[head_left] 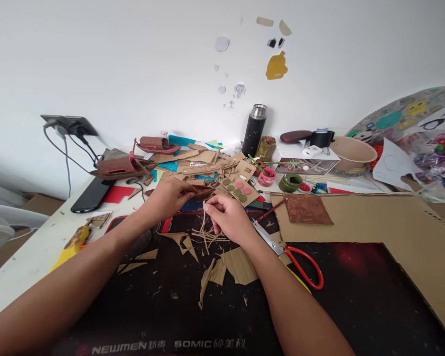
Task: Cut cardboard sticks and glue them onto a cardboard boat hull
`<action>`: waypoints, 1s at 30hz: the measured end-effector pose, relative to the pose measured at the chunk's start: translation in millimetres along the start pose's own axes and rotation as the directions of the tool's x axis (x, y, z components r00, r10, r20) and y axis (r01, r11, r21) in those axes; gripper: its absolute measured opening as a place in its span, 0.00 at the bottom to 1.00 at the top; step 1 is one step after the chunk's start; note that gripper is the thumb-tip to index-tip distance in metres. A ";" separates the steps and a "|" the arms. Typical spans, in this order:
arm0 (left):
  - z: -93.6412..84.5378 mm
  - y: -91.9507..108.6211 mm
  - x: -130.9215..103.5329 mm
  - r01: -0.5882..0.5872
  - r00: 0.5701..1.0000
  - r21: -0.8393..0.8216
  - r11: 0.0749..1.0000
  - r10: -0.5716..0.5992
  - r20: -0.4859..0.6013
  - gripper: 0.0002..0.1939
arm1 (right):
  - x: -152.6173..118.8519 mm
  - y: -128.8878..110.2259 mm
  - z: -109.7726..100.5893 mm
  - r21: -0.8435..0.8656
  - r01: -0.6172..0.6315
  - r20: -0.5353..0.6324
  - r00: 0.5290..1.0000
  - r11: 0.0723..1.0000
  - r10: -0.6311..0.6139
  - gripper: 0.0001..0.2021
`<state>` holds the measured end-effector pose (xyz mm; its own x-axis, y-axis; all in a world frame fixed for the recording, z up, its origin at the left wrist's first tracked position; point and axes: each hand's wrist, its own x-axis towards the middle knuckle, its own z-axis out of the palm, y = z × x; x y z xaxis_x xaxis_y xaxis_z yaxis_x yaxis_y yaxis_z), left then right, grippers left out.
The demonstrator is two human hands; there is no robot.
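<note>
My left hand (174,198) has its thumb and fingers drawn together over a small brown boat hull (204,193). What lies between those fingertips is hidden. Close by on the right, my right hand (228,216) is curled in a pinch, and a thin tan strip (204,215) hangs from its fingertips. Beneath both hands a loose heap of thin strips (211,236) lies on the black desk mat (144,306). Scissors with red handles (287,250) lie partly behind my right forearm, beside cut corrugated cardboard (241,265).
Cardboard scraps (207,158) are piled at the back. Two brown model boats (120,165) stand back left, near a phone (92,195). A black thermos (254,131), a pink paint jar (267,176) and a green paint jar (290,182) stand behind. A large cardboard sheet (367,217) lies right.
</note>
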<state>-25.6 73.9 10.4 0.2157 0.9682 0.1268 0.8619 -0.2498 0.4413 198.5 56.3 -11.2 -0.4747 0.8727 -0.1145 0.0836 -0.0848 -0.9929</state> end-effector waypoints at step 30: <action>-58.2 -10.4 33.7 0.126 0.966 -0.513 0.849 -0.222 -0.131 0.17 | 1.9 6.3 0.1 0.017 0.018 -0.031 0.999 1.000 -0.017 0.06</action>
<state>-54.0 108.3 61.8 -0.0428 0.9892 0.1405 0.5238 -0.0976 0.8462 198.1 57.3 -17.7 -0.4488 0.8884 -0.0965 0.0607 -0.0774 -0.9951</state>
